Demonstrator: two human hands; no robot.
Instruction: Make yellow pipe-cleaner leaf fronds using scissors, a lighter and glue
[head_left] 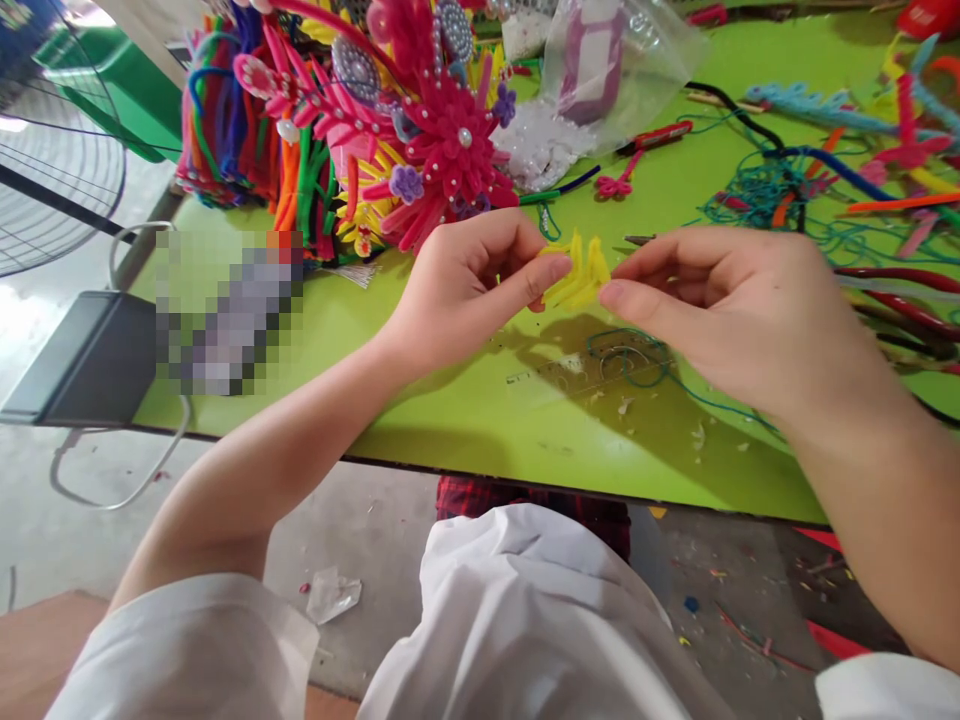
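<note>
At the far left stands a wire fan point(60, 205), with a grey box point(90, 355) below it at the edge of the green worktop point(465, 430). Next come a bundle of fuzzy pipe cleaners point(247, 125) and a large pink flower point(459, 150) dotted with pearls. In front of that, the left hand point(469, 290) pinches the left end of a small yellow piece point(574, 275) with many strands, between thumb and forefinger. The piece is held up over the worktop, between the two hands. The right hand point(750, 300) has thumb and fingertips drawn together at its right edge, seemingly nipping a strand. Below lies a clear ruler point(600, 378); farther right are a tangle of green thread point(765, 190) and red handles point(919, 308).

The step in hand looks like spreading or shaping the strands; the next move calls for a steady left pinch and light right fingertips.
</note>
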